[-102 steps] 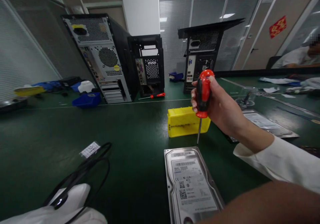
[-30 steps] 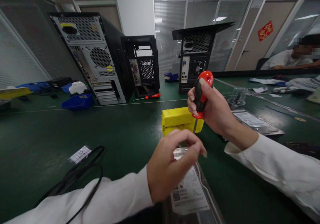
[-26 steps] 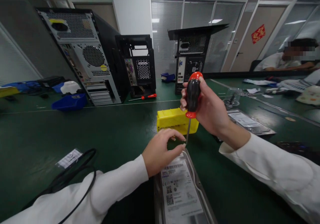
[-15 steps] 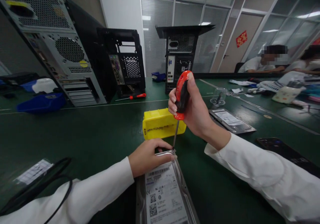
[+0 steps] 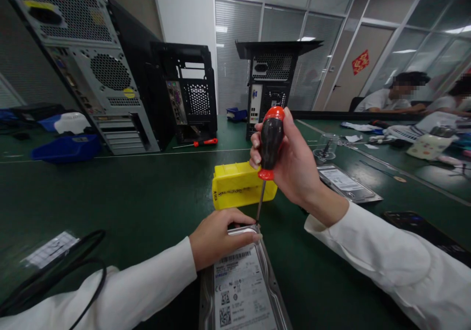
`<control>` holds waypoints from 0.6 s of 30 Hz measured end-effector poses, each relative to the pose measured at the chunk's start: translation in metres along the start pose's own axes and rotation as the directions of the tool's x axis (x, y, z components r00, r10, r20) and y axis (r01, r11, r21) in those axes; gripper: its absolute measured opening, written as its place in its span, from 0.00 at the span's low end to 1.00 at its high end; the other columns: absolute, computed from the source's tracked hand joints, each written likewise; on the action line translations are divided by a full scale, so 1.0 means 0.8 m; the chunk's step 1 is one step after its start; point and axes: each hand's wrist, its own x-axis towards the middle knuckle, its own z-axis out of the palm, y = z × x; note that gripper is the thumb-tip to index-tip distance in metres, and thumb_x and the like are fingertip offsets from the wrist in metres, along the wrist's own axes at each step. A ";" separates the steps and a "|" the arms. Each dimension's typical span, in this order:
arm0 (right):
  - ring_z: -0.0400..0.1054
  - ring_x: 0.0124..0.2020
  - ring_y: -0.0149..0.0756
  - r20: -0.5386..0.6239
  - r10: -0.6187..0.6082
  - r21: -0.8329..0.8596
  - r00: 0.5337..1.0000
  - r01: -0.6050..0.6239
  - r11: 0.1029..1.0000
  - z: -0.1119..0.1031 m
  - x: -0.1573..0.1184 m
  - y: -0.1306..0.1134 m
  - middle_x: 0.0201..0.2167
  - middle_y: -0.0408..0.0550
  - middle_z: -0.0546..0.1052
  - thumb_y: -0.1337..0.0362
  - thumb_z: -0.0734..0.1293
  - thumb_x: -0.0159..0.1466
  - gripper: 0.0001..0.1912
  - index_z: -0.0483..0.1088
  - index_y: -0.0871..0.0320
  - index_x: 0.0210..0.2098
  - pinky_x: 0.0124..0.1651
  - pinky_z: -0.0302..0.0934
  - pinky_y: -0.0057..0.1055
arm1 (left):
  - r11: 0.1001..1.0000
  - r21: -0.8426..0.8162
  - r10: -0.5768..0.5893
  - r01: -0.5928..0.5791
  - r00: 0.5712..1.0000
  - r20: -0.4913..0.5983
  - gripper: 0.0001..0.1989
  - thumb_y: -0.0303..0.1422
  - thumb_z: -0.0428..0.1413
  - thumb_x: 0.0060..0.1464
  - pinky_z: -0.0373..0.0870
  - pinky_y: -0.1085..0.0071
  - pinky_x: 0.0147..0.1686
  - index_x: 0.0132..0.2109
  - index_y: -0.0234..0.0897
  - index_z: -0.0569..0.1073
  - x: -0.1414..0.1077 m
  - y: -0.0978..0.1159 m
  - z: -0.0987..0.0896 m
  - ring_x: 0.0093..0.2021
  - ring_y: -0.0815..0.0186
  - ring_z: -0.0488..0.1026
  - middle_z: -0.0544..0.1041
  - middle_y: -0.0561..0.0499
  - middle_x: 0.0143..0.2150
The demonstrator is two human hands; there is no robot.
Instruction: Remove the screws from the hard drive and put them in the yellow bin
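1. Change: a second ago the left hand [image 5: 215, 239] was raised over the hard drive [image 5: 245, 288]; it now rests at the drive's far end, and the screwdriver [image 5: 272, 141] has its tip at the far right corner.
2. Bearing on the work: both hands appear committed to that one corner, the left seemingly steadying.
3. Right hand [image 5: 290, 161]: fingers wrapped around the handle, thumb near its top; shaft slightly tilted.
4. Left fingers: thumb on the drive's upper face, forefinger reaching beside the tip. Cannot tell whether they pinch anything small.
5. Drive: flat on the green table [image 5: 147, 192], label up, near end out of view.
6. Surface: yellow box [image 5: 233, 187] just beyond the drive; second drive [image 5: 348, 183] to the right; black cable [image 5: 59, 266] at left; smaller screwdriver [image 5: 204, 143] before the computer cases [image 5: 110, 72].
7. Room: glass partitions with blinds; two people [image 5: 382, 98] seated at far right.
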 end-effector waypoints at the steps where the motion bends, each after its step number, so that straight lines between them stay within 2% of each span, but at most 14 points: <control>1: 0.61 0.22 0.25 0.006 0.011 0.017 1.000 -0.011 1.000 -0.002 0.000 0.000 0.27 0.43 0.65 0.47 0.56 0.63 0.21 0.65 0.58 0.33 0.26 0.59 0.25 | 1.000 0.002 0.001 -0.001 1.000 0.000 0.19 0.44 0.55 0.54 0.66 0.68 0.46 0.48 0.38 0.76 0.000 0.000 0.000 0.46 0.59 0.72 0.76 0.48 0.47; 5: 0.59 0.22 0.25 0.047 -0.008 0.021 0.999 0.007 1.000 -0.005 0.001 -0.001 0.24 0.42 0.63 0.45 0.52 0.64 0.23 0.64 0.57 0.30 0.26 0.58 0.25 | 1.000 -0.002 -0.005 0.005 1.000 0.001 0.19 0.44 0.55 0.54 0.66 0.68 0.46 0.48 0.38 0.75 0.002 0.000 -0.001 0.46 0.59 0.72 0.76 0.48 0.47; 9: 0.55 0.19 0.24 0.001 -0.011 -0.045 1.000 0.011 0.999 -0.001 0.000 -0.002 0.21 0.39 0.60 0.46 0.62 0.59 0.20 0.57 0.57 0.27 0.21 0.54 0.23 | 1.000 -0.018 -0.013 0.013 1.000 0.006 0.19 0.45 0.55 0.54 0.66 0.68 0.46 0.49 0.39 0.75 0.002 -0.002 0.000 0.46 0.60 0.72 0.76 0.49 0.48; 12: 0.60 0.22 0.24 -0.030 -0.009 -0.067 0.999 0.007 0.998 -0.001 0.000 -0.003 0.24 0.40 0.63 0.50 0.64 0.59 0.16 0.60 0.57 0.29 0.24 0.58 0.23 | 1.000 -0.023 -0.015 0.015 1.000 0.004 0.19 0.44 0.56 0.53 0.66 0.68 0.46 0.48 0.39 0.75 0.002 -0.004 0.002 0.47 0.59 0.72 0.76 0.49 0.47; 15: 0.63 0.27 0.26 0.006 -0.009 -0.036 1.000 0.010 0.999 -0.003 0.001 -0.004 0.29 0.43 0.67 0.50 0.60 0.62 0.16 0.66 0.58 0.35 0.29 0.62 0.24 | 0.999 -0.041 -0.024 0.023 1.000 -0.001 0.19 0.44 0.56 0.53 0.66 0.68 0.46 0.48 0.39 0.76 0.002 -0.005 0.003 0.46 0.59 0.72 0.76 0.49 0.47; 18: 0.65 0.27 0.27 0.010 -0.005 0.000 1.000 0.005 1.000 -0.005 0.001 -0.004 0.30 0.43 0.68 0.50 0.56 0.64 0.18 0.66 0.56 0.42 0.28 0.63 0.25 | 0.998 -0.065 -0.021 0.021 1.000 0.001 0.18 0.43 0.57 0.53 0.66 0.68 0.46 0.48 0.39 0.76 0.003 -0.005 0.003 0.47 0.59 0.72 0.77 0.49 0.47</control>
